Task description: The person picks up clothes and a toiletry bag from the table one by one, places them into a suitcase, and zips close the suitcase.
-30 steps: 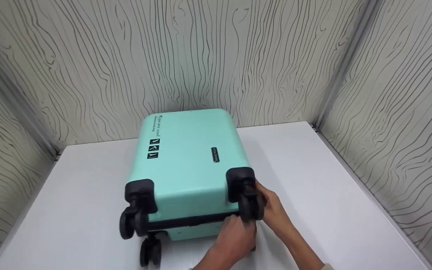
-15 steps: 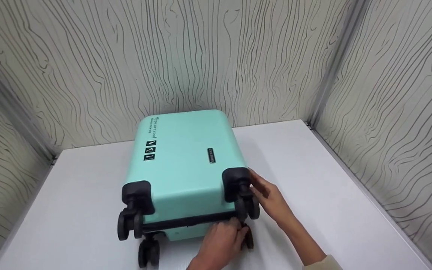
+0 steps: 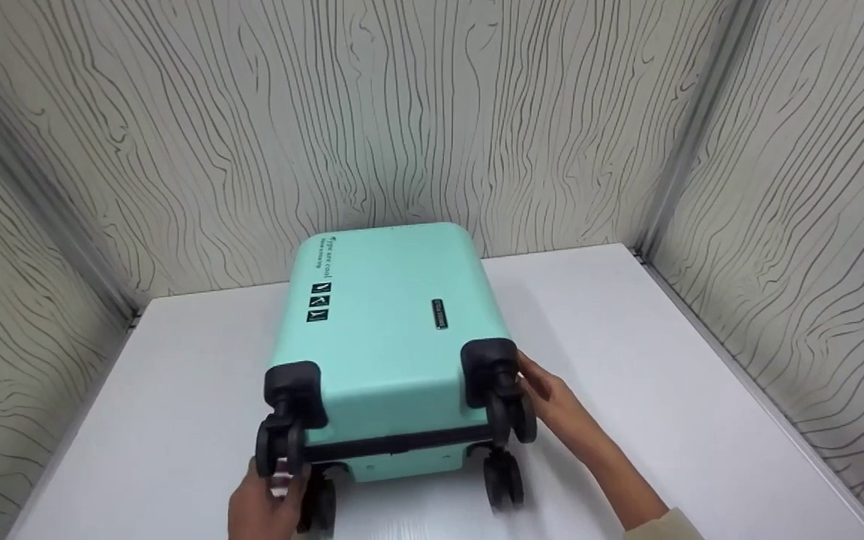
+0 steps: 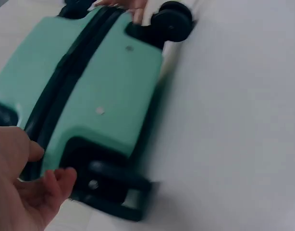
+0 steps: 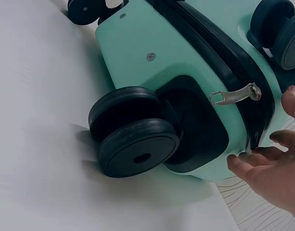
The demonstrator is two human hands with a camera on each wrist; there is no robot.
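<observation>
A mint-green hard-shell suitcase (image 3: 391,330) lies flat with its black wheels toward me. A black zipper band (image 3: 394,444) runs round its middle. At the near left corner, my left hand (image 3: 261,504) is partly hidden behind a wheel (image 3: 280,446). The left wrist view shows that hand's fingers (image 4: 66,180) loosely bent beside the corner and the band. My right hand (image 3: 563,412) is at the near right side, fingertips right at the shell by the band. A silver zipper pull (image 5: 234,95) hangs at that corner in the right wrist view, just off the right fingers (image 5: 241,166).
The suitcase lies on a white table (image 3: 627,360), its far end close to a wood-grain patterned back wall (image 3: 402,112). Similar panels (image 3: 814,187) stand at both sides. Black lower wheels (image 3: 503,480) stick out at the near end.
My left hand has left the zipper band at the near right corner and moved left to the near left corner. My right hand stays at the right side.
</observation>
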